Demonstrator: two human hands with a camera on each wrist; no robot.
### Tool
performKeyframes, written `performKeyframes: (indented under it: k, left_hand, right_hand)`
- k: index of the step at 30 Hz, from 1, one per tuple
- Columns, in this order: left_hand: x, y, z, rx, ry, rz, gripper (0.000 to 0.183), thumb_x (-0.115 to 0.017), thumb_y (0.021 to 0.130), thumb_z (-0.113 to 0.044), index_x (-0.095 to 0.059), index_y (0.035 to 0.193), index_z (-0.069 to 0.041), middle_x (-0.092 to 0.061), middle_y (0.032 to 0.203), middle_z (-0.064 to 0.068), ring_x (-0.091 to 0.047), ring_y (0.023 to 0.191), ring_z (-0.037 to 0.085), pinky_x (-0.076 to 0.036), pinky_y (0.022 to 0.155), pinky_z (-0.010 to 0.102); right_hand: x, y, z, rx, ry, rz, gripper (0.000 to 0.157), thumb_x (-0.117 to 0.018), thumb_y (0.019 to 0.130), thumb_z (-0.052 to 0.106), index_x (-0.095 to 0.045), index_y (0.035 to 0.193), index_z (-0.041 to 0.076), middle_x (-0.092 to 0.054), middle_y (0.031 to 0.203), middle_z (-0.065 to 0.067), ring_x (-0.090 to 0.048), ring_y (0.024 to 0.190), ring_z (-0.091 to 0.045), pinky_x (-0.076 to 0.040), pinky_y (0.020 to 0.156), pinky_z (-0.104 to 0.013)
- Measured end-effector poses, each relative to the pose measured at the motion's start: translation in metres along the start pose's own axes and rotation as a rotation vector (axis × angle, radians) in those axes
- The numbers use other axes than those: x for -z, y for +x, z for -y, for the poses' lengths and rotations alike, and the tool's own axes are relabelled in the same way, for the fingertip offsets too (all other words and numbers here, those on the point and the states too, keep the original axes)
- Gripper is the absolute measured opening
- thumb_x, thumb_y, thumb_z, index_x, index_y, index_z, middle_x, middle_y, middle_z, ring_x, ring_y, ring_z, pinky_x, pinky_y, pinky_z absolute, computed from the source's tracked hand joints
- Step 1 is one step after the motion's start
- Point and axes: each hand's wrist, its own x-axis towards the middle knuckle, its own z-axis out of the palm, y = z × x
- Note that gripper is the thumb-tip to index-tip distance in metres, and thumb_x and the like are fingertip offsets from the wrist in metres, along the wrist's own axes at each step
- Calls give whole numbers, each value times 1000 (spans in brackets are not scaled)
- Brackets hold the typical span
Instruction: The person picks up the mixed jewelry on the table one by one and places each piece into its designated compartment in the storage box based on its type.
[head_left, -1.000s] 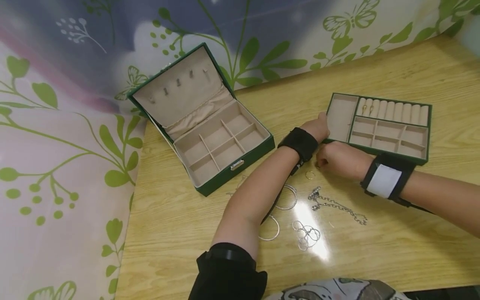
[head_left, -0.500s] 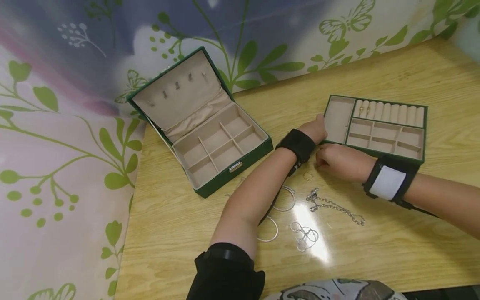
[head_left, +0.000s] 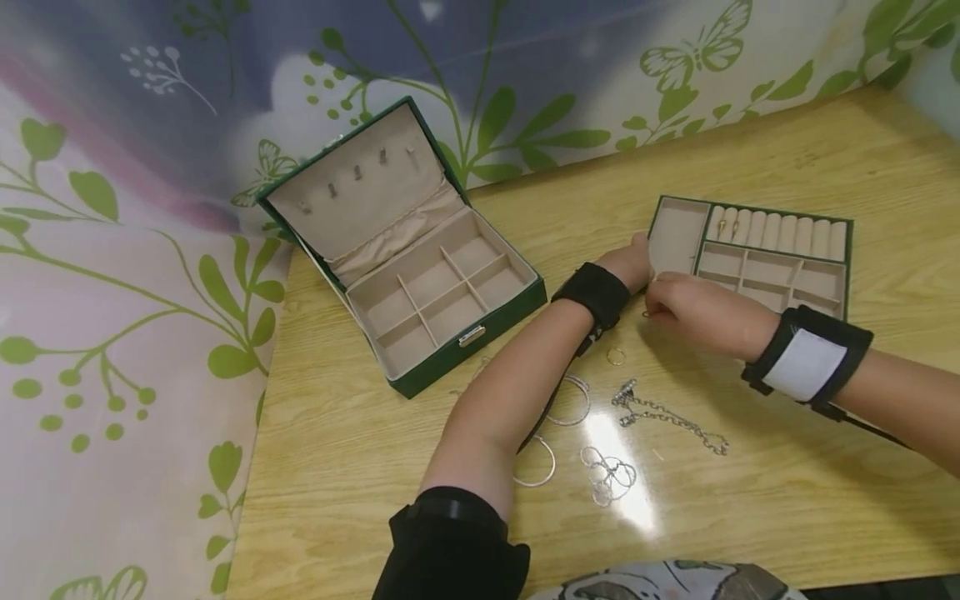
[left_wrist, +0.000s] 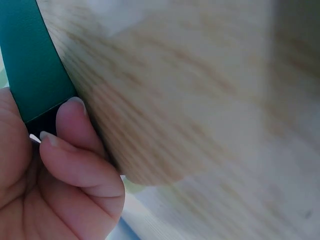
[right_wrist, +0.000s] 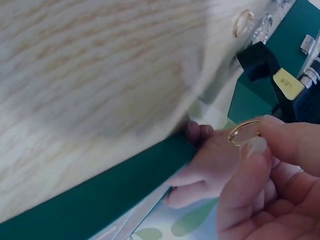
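In the head view, a green jewelry tray [head_left: 677, 229] with ring rolls and beige compartments lies at the right. My left hand [head_left: 628, 263] holds its left side; the left wrist view shows the fingers curled at the corner of the green tray wall [left_wrist: 37, 70]. My right hand [head_left: 708, 317] is just in front of the tray's front edge. Between its thumb and finger it pinches a gold ring [right_wrist: 233, 136], clear in the right wrist view. Two gold rings [head_left: 722, 226] sit in the ring rolls. Another gold ring [head_left: 608, 359] lies on the table.
An open green jewelry box [head_left: 468, 367] with divided compartments and hooks in its lid stands at the left. Near the forearms lie a silver chain [head_left: 675, 417], bangles [head_left: 587, 404] and a cluster of silver loops [head_left: 617, 477]. A patterned wall [head_left: 540, 83] rises behind.
My right hand has lifted slightly and shifted right toward the tray's front edge, with the ring pinched. The left hand stays at the tray's left side.
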Motion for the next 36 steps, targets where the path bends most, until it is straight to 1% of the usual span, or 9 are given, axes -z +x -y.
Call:
performKeyframes:
  k: [5,8,13,17,22,25,29,32,36]
  left_hand:
    - [-4,8,-1,7,80,-7,27,-40,100,-21,-35,124,-10,-51,69,-1,-45,56,12,-32,49,21]
    - [-3,7,-1,5,85,-7,26,-40,100,-21,-35,123,-9,-54,72,-1,-47,57,12,-34,50,22]
    - [-1,3,-2,4,79,-14,28,-42,99,-20,-36,123,-10,-59,78,1,-49,60,14,-35,53,23]
    - [-1,3,-2,-7,81,-17,29,-43,99,-20,-36,124,-10,-59,78,1,-49,61,14,-35,54,23]
    - [-3,8,1,-25,89,-13,29,-42,99,-19,-36,125,-8,-51,69,0,-44,55,13,-34,51,22]
    - [-3,9,2,-34,93,-12,28,-41,100,-19,-36,124,-8,-47,65,-1,-42,52,12,-34,49,21]
    - [-3,10,3,-39,95,-11,29,-41,100,-20,-35,125,-7,-45,63,-1,-42,50,12,-34,48,21]
    - [-4,10,2,-48,85,-4,30,-42,100,-19,-36,126,-7,-45,62,-1,-41,49,12,-34,48,21]
    - [-7,14,1,-54,89,-1,29,-42,99,-18,-36,126,-6,-44,61,-1,-41,48,12,-34,47,21]
  right_hand:
    - [10,-6,1,-44,33,0,7,-62,88,1,-62,81,3,-54,80,-6,-50,72,-15,-45,64,-34]
    - [17,-9,0,-58,43,-2,4,-61,88,-1,-62,84,2,-56,83,-6,-52,74,-15,-46,64,-34]
    - [26,-11,-5,-56,10,-50,5,-64,85,-2,-62,83,2,-58,80,-6,-53,73,-17,-45,63,-35]
    - [32,-13,-8,-110,-27,-75,6,-65,85,0,-62,81,3,-59,76,-4,-53,70,-16,-44,61,-35]
    - [41,-15,-15,-191,-28,-72,3,-64,87,1,-63,85,0,-61,76,-7,-53,67,-16,-45,60,-35]
    - [48,-14,-22,-231,-17,-82,6,-61,89,1,-63,89,-4,-63,79,-13,-56,67,-19,-46,59,-37]
    - [57,-14,-38,-297,-26,-108,13,-55,93,3,-60,94,-8,-62,80,-17,-53,64,-20,-43,55,-36]
    - [64,-14,-53,-366,-25,-120,19,-50,95,6,-59,97,-11,-61,81,-22,-51,62,-22,-41,53,-36]
    - [73,-14,-72,-451,-18,-129,26,-45,96,8,-57,101,-14,-60,88,-29,-53,63,-25,-42,54,-39]
